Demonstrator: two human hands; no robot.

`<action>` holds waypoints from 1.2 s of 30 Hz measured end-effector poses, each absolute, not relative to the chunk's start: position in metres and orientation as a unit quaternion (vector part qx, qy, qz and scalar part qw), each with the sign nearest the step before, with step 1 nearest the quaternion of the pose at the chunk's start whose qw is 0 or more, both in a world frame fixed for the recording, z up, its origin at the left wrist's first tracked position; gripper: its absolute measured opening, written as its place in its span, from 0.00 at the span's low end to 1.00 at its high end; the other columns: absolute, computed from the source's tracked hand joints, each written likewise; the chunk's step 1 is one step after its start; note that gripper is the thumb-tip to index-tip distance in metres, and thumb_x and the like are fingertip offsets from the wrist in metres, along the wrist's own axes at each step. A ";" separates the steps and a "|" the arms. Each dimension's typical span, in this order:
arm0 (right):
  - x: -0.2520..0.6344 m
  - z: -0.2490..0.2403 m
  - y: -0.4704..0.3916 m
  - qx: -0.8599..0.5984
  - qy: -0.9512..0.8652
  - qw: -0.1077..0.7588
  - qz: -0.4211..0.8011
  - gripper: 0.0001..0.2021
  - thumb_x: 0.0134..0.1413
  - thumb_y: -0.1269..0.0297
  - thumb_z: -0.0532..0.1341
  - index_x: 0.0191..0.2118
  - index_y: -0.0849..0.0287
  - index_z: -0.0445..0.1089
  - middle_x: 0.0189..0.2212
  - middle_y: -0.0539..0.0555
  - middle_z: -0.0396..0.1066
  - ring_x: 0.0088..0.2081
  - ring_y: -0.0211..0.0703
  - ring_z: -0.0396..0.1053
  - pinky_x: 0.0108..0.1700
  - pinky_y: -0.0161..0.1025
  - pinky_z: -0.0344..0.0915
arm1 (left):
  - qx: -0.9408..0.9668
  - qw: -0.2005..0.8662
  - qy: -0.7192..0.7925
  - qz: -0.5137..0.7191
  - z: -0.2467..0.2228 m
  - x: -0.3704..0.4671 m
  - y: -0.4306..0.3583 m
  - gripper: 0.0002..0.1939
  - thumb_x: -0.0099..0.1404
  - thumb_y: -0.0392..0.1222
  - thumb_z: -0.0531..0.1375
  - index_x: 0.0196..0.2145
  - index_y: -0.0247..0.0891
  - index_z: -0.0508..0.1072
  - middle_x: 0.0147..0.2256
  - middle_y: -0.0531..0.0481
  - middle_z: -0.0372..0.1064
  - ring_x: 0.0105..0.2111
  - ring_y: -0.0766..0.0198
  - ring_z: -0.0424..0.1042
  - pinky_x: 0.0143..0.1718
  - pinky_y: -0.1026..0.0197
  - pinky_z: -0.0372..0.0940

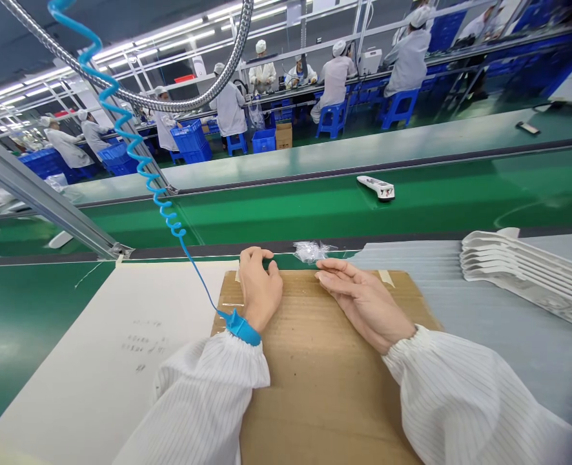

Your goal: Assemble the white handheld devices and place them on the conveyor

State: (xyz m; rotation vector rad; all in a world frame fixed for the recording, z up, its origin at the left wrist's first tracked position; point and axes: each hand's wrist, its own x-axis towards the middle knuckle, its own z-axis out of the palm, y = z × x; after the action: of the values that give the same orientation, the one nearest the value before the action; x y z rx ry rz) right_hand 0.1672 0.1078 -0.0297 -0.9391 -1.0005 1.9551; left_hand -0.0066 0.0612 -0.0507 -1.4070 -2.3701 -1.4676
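Note:
A brown cardboard sheet (325,374) lies in front of me, taped at its far corners. Over its far left part is my left hand (261,284), fingers curled and thumb apart, with no object visible in it. A blue wrist strap (241,327) with a coiled cord circles that wrist. My right hand (363,300) is over the far right part, palm turned inward, fingers extended and holding nothing. Its fingertips are near a small heap of clear plastic film (310,251), just beyond the cardboard's far edge.
Stacked white plastic parts (523,271) lie on grey foam sheeting (528,342) at right. A white sheet (97,349) with writing is at left. A white device (377,187) rests on the green belt (276,219). A metal post (48,194) stands left; seated workers are beyond.

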 end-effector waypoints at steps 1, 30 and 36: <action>0.167 -0.030 0.108 -0.364 -0.391 0.368 0.761 0.17 0.37 0.62 0.78 0.37 0.54 0.78 0.37 0.51 0.74 0.47 0.44 0.68 0.64 0.47 0.55 | -0.451 0.012 -0.758 -0.471 -0.051 -0.007 0.061 0.11 0.58 0.25 0.58 0.36 0.36 0.71 0.43 0.43 0.67 0.47 0.56 0.68 0.51 0.49 0.66; 0.175 -0.034 0.141 -0.359 -0.531 0.298 0.707 0.17 0.42 0.57 0.74 0.41 0.54 0.77 0.36 0.53 0.77 0.38 0.45 0.72 0.48 0.46 0.67 | -0.433 0.004 -0.758 -0.488 -0.053 -0.005 0.061 0.06 0.62 0.29 0.56 0.33 0.38 0.69 0.43 0.45 0.66 0.46 0.55 0.69 0.49 0.49 0.65; 0.170 -0.015 0.280 -0.518 -0.742 0.263 0.336 0.13 0.47 0.62 0.66 0.41 0.56 0.76 0.41 0.57 0.79 0.43 0.51 0.75 0.49 0.45 0.67 | -0.416 -0.024 -0.757 -0.504 -0.050 0.000 0.059 0.08 0.62 0.27 0.55 0.34 0.39 0.67 0.44 0.44 0.65 0.47 0.54 0.68 0.51 0.48 0.64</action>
State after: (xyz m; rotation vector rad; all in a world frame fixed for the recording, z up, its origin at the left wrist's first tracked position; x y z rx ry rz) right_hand 0.1700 0.2798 -0.0149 -1.4004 -2.0059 0.9085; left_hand 0.0002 0.0594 -0.0501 -1.3263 -2.4151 -1.6076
